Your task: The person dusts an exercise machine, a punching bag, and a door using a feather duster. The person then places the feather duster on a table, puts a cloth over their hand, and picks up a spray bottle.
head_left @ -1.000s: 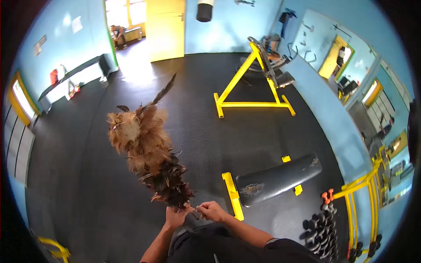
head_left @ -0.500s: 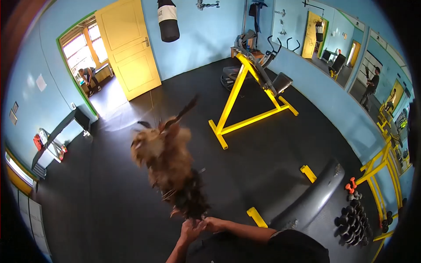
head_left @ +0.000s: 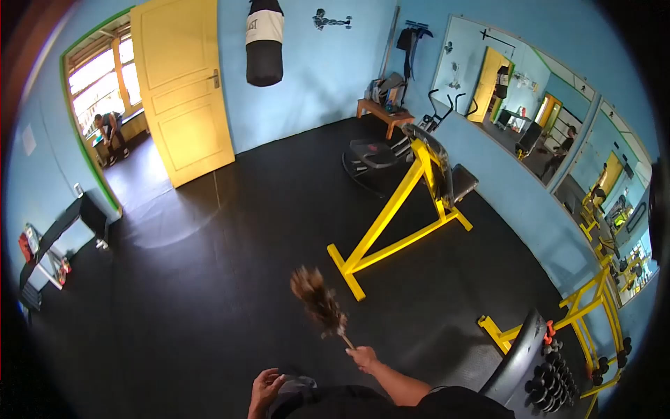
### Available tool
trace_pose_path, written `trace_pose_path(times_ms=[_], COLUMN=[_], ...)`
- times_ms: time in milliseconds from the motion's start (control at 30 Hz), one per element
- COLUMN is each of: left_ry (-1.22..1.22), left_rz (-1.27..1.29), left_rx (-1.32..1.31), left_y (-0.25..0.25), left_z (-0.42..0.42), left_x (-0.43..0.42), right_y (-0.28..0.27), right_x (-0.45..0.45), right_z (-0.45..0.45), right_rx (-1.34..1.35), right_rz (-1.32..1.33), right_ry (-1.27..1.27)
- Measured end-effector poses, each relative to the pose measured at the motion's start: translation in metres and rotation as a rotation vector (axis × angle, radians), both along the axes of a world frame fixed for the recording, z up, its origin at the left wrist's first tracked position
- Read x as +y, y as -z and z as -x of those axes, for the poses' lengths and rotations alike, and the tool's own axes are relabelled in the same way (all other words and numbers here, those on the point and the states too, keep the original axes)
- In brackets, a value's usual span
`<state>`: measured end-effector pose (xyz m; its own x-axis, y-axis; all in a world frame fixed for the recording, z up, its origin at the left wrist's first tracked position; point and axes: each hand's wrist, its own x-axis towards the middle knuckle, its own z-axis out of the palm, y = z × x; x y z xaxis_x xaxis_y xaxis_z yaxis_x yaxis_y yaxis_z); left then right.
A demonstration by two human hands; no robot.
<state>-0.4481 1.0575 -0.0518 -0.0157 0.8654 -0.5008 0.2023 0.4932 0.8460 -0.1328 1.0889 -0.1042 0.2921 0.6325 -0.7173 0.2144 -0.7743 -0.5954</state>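
A brown feather duster (head_left: 318, 300) is held out low in front of me, its feathers blurred and tilted up to the left. My right hand (head_left: 363, 357) is wrapped round its thin stick, below the feathers. To the left, close to my body, my left hand (head_left: 266, 387) is off the duster, its fingers slightly curled and apart, with nothing seen in it.
A yellow-framed machine (head_left: 384, 230) stands ahead. At the lower right are a black bench (head_left: 515, 359), dumbbells (head_left: 551, 383) and a yellow rack (head_left: 593, 314). A punching bag (head_left: 265, 45) hangs by the yellow door (head_left: 183, 98). A seated person (head_left: 110, 133) is beyond the doorway.
My left hand has let go of the duster and moved left. The duster has dropped lower and farther from my face, in my right hand. The view has shifted toward the machine.
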Motion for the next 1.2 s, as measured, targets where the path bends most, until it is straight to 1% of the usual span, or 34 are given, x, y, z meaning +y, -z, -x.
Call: trace_pose_path(times_ms=[33,100,133,167,200,233,267,300,333,367,400,433,467,500,533,567,600,667,700,733,767,833,867,900,967,1000,1033,1100,1133,1167,1200], left_ry=[0.02,0.111,0.13,0.164,0.25,0.329,0.345,0.365,0.381,0.389,0.381,0.372,0.381,0.388,0.394,0.399,0.401,0.404,0.402,0.336,0.33,0.248,0.241,0.233,0.241,0.26,0.287,0.341,0.367,0.393,0.511], left_rz=[-0.003,-0.053,-0.012,-0.003,-0.049,-0.102,-0.102,-0.112,-0.122,-0.119,-0.114,-0.11,-0.091,-0.07,-0.076,-0.024,0.033,0.031,0.027,0.056,0.057,-0.012,-0.004,-0.014,0.0,-0.013,-0.031,0.019,0.053,0.054,-0.043], left_rx=[-0.004,-0.043,-0.032,-0.023,0.004,0.033,0.044,0.045,0.045,0.051,0.028,0.001,-0.006,-0.002,0.025,0.029,0.027,0.025,0.01,-0.008,-0.025,-0.057,-0.064,-0.013,0.049,0.021,-0.01,-0.027,-0.061,-0.068,0.05], left_y=[-0.004,-0.018,-0.038,-0.045,-0.046,-0.05,-0.053,-0.059,-0.059,-0.042,-0.013,0.004,0.017,0.017,0.014,0.011,0.007,-0.001,-0.007,-0.012,-0.011,-0.002,0.004,0.015,0.021,0.016,0.011,0.007,0.005,0.001,-0.005], left_z=[0.008,0.014,0.01,0.01,0.01,0.01,0.008,0.001,-0.005,-0.009,-0.013,-0.023,-0.031,-0.04,-0.047,-0.053,-0.054,-0.057,-0.058,-0.058,-0.057,-0.053,-0.053,-0.053,-0.058,-0.062,-0.064,-0.073,-0.092,-0.102,-0.111], left_x=[0.036,0.107,0.143,0.175,0.207,0.243,0.276,0.305,0.332,0.357,0.382,0.399,0.417,0.437,0.458,0.479,0.504,0.553,0.576,0.602,0.63,0.686,0.713,0.739,0.787,0.815,0.844,0.903,0.922,0.957,0.992], right_y=[0.007,0.019,0.002,-0.017,-0.025,-0.015,0.002,0.005,0.008,0.011,0.01,0.021,0.032,0.042,0.045,0.046,0.042,0.019,-0.005,-0.024,-0.028,-0.027,-0.029,-0.028,-0.03,-0.044,-0.051,-0.068,-0.081,-0.09,-0.106], right_x=[0.019,0.053,0.063,0.078,0.094,0.111,0.124,0.145,0.168,0.189,0.216,0.236,0.262,0.295,0.331,0.369,0.408,0.482,0.523,0.562,0.598,0.665,0.691,0.712,0.749,0.764,0.775,0.809,0.814,0.834,0.857], right_z=[0.0,-0.006,-0.004,-0.001,0.001,0.002,0.002,0.005,0.006,0.006,0.005,-0.002,-0.004,0.0,-0.001,-0.01,-0.017,-0.034,-0.039,-0.043,-0.05,-0.061,-0.064,-0.068,-0.071,-0.07,-0.068,-0.075,-0.086,-0.09,-0.09], right_rx=[-0.004,-0.145,-0.14,-0.058,0.022,0.035,0.063,0.086,0.091,0.215,0.337,0.339,0.26,0.194,0.22,0.133,0.039,0.0,0.039,0.071,0.055,0.234,0.144,0.14,-0.304,-0.202,-0.203,0.19,0.321,0.303,0.276], right_rz=[-0.003,0.141,0.159,0.073,-0.021,-0.023,-0.151,-0.277,-0.275,-0.207,-0.144,-0.148,-0.157,-0.163,-0.172,-0.175,-0.171,-0.276,-0.254,-0.235,-0.233,-0.197,-0.296,-0.282,-0.684,-0.676,-0.657,-0.739,-0.843,-0.849,-0.834], right_ry=[0.02,0.122,0.154,0.221,0.284,0.307,0.318,0.325,0.333,0.297,0.26,0.267,0.231,0.194,0.2,0.173,0.145,0.17,0.241,0.309,0.3,0.484,0.482,0.481,0.43,0.431,0.457,0.627,0.625,0.647,0.648])
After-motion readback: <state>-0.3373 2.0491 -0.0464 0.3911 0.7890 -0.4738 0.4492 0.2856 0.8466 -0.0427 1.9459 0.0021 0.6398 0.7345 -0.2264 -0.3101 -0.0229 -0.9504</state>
